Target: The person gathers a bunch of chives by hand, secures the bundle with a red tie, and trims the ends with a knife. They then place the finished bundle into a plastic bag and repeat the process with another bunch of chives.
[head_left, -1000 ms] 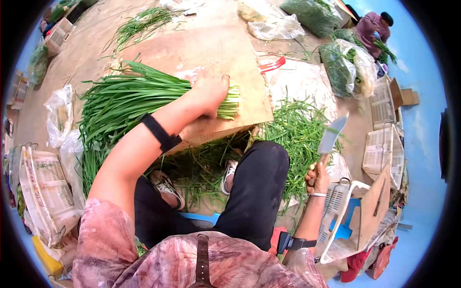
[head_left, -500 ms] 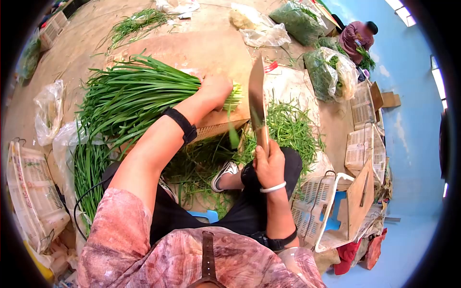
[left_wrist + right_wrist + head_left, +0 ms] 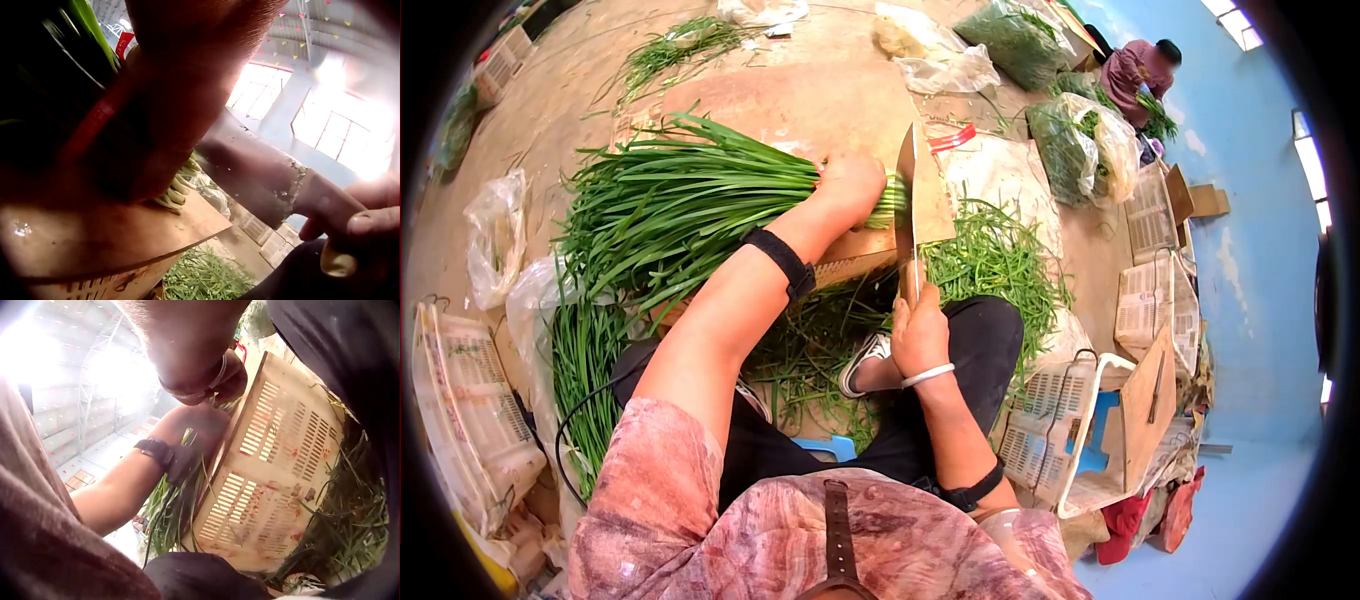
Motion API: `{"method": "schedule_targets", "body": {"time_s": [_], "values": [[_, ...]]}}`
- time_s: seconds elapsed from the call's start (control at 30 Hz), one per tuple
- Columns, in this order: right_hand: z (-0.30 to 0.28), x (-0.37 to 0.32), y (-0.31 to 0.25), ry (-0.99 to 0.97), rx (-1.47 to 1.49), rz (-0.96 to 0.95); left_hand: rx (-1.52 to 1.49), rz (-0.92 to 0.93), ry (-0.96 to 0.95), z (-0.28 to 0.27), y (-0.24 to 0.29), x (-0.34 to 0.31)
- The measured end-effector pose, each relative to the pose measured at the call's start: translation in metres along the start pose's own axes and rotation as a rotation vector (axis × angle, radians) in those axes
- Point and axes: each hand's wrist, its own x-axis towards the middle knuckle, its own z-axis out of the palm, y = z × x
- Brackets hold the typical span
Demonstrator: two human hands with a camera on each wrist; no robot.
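Observation:
A thick bunch of garlic chives (image 3: pixel 700 200) lies across a wooden board (image 3: pixel 800 95), leaves to the left and pale stem ends to the right. My left hand (image 3: pixel 852 190) grips it near the stem ends, pressing it on the board. A red band (image 3: pixel 100 115) shows by the bunch in the left wrist view. With my right hand (image 3: pixel 922 335) I hold a broad knife (image 3: pixel 908 195) by its wooden handle. Its blade stands upright just beside the stem ends, pointing away from me. In the right wrist view, the right hand (image 3: pixel 228 381) hides the knife.
The board rests on an upturned slatted crate (image 3: pixel 250 500). Trimmed chive scraps (image 3: pixel 1000 265) are heaped to the right, beside a red-handled item (image 3: pixel 953 138). More chives (image 3: pixel 585 370) lie at left. White crates (image 3: pixel 1050 425) flank me; a person (image 3: pixel 1138 75) sits at far right.
My right hand has swung the knife from the far right to the stem ends, tilting the blade upright. A green scrap fell past the board's edge. The left hand keeps its grip.

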Motion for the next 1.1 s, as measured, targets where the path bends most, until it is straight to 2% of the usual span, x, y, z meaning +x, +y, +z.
{"method": "schedule_targets", "body": {"time_s": [0.13, 0.33, 0.4, 0.47, 0.53, 0.63, 0.67, 0.73, 0.77, 0.9, 1.03, 1.1], "values": [[0.002, 0.012, -0.011, -0.111, 0.006, 0.088, 0.014, 0.013, 0.045, -0.007, 0.002, -0.006], [0.009, 0.049, -0.020, -0.124, -0.088, 0.024, -0.017, 0.022, 0.018, -0.009, 0.000, -0.006], [0.007, 0.033, -0.011, -0.116, -0.096, 0.000, -0.005, 0.026, 0.035, -0.002, -0.001, -0.003], [0.001, 0.018, -0.010, -0.174, -0.062, 0.064, -0.016, 0.034, 0.052, -0.002, 0.000, -0.004], [0.010, 0.037, -0.007, -0.117, -0.107, -0.048, -0.018, 0.047, 0.056, 0.002, 0.001, -0.005], [0.018, 0.074, -0.015, -0.146, -0.143, -0.042, -0.019, 0.049, 0.002, 0.001, -0.001, -0.003], [0.016, 0.071, -0.013, -0.135, -0.141, -0.049, 0.010, 0.038, 0.072, 0.002, -0.001, -0.005], [0.004, 0.039, 0.002, -0.115, -0.086, -0.225, 0.020, 0.034, 0.134, 0.004, 0.000, -0.003], [-0.002, 0.027, 0.008, -0.211, -0.019, -0.033, 0.031, 0.040, 0.129, 0.002, -0.001, -0.001], [0.006, 0.053, 0.000, -0.236, -0.011, 0.010, 0.016, 0.052, 0.078, 0.003, -0.001, -0.001], [0.012, 0.050, 0.006, -0.214, -0.001, -0.005, -0.037, 0.113, 0.024, 0.001, 0.001, -0.010], [0.015, 0.046, 0.011, -0.182, -0.037, -0.084, 0.095, 0.075, 0.268, 0.018, -0.002, -0.001]]}}
